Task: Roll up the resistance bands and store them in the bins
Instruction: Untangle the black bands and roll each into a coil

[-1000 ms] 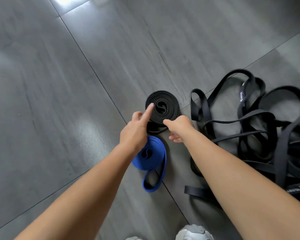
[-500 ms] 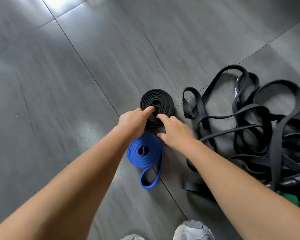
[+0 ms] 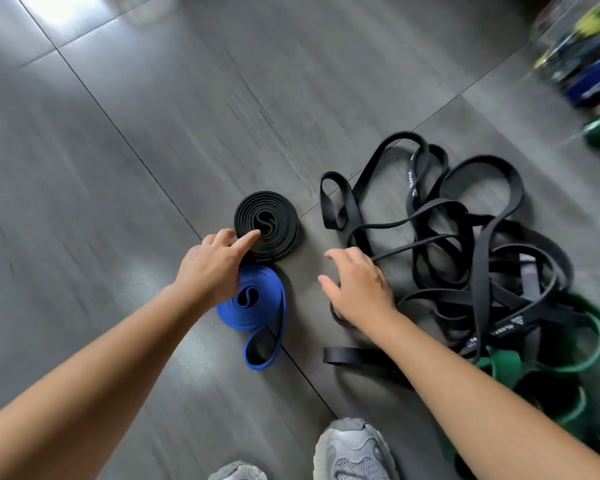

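A rolled black band (image 3: 278, 216) lies flat on the grey floor. My left hand (image 3: 215, 268) touches its near edge with a straight index finger. Just below it lies a rolled blue band (image 3: 257, 299) with a loose loop trailing toward me; my left hand partly covers it. My right hand (image 3: 355, 289) hovers with relaxed, spread fingers over the left edge of a tangled heap of black bands (image 3: 465, 251) and holds nothing. Green bands (image 3: 596, 344) lie under the heap at lower right.
A blurred bin with rolled blue, yellow and green bands (image 3: 589, 53) shows at the top right corner. My grey shoes (image 3: 354, 452) are at the bottom edge. Grey floor tiles spread to the left and far side.
My right hand has left the black roll and moved right toward the tangled heap. The left index finger stays on the roll. The camera has tilted, bringing the bin into view.
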Demonstrator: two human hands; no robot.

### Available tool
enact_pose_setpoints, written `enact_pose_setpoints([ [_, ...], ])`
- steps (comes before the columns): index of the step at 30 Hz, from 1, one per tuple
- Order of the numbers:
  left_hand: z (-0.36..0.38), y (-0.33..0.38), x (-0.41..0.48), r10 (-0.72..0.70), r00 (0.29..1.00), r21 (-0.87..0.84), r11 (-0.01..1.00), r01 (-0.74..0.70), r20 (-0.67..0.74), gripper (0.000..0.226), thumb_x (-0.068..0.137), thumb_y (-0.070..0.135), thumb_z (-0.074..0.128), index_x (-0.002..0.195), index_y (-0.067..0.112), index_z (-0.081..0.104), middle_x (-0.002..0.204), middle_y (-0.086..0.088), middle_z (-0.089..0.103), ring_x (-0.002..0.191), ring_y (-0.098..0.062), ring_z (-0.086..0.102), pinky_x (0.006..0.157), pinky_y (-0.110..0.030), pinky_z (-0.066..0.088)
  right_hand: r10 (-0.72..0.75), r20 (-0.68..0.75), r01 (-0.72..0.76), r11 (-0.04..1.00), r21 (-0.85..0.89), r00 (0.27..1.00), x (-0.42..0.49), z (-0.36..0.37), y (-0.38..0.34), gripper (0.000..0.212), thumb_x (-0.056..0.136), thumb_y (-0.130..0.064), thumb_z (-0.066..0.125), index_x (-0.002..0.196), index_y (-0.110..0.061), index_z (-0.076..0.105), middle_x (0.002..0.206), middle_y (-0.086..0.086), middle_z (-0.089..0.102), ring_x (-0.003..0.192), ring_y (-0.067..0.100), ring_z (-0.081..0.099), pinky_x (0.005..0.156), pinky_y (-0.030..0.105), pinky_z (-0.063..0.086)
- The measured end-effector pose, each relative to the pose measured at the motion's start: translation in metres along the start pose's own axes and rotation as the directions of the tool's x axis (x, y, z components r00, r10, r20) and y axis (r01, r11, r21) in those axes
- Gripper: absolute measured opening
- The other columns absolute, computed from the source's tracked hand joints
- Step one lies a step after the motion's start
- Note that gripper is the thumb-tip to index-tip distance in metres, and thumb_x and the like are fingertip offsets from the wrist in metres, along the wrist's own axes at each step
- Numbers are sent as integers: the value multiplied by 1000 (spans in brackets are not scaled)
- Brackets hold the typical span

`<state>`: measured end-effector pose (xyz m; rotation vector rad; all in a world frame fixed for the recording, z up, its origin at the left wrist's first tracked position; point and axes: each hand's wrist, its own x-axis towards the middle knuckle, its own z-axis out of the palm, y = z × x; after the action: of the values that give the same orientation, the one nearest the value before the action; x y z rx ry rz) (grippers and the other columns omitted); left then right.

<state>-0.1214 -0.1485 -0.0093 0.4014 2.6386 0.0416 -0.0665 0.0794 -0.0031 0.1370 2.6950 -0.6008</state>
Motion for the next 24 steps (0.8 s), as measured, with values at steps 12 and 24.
enact_pose_setpoints([
  [12,-33,109,-42,266,964,-220,939,-266,-30,72,87,33,57,147,24,19,149,-4,22,132,-27,28,99,-40,41,345,125,-365,900,238,930,-52,-38,42,24,82,-16,49,95,-37,47,75,-1,60,80,25,56,70,33,43],
  [24,-208,182,-169,345,929,-490,791,-366,-136,10,78,22,70,83,19,62,67,4,51,65,-17,52,63,-27,43,-20,-60,41,926,376,998,-204,-180,1,44,68,-56,72,106,-38,58,99,-7,45,83,6,45,73,21,34],
])
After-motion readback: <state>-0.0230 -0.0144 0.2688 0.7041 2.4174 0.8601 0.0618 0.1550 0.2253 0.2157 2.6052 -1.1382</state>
